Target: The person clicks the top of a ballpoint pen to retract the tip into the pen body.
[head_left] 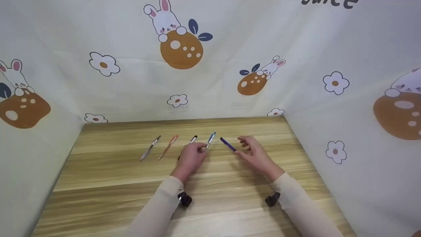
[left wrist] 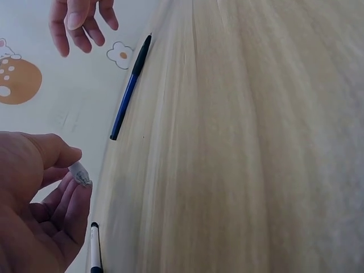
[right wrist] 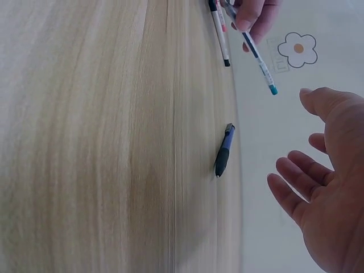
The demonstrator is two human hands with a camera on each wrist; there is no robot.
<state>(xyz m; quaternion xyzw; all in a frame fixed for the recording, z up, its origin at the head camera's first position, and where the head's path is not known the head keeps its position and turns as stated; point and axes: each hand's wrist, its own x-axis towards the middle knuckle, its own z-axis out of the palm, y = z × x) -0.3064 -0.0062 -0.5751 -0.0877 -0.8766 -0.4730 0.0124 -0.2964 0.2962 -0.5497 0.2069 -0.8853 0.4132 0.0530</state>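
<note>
Between thumb and fingers, my left hand [head_left: 191, 157] pinches a clear pen with a light blue end [head_left: 212, 137]. The right wrist view shows this pen [right wrist: 260, 62] raised off the wooden table, its blue end pointing away from the hand. My right hand [head_left: 257, 156] is relaxed, its fingers spread and holding nothing. Nearest to it lies a dark blue pen [head_left: 227, 144] with a black grip, flat on the table; in the right wrist view there is a gap between hand and pen [right wrist: 225, 149]. A black-and-white pen [head_left: 194, 138] lies partly hidden behind my left hand.
To the left, an orange pen [head_left: 168, 147] and a clear pen with a dark end [head_left: 150, 148] lie slanted on the wooden table [head_left: 108, 204]. Light curtains [head_left: 131, 89] printed with rabbits and flowers stand along the table's back and sides.
</note>
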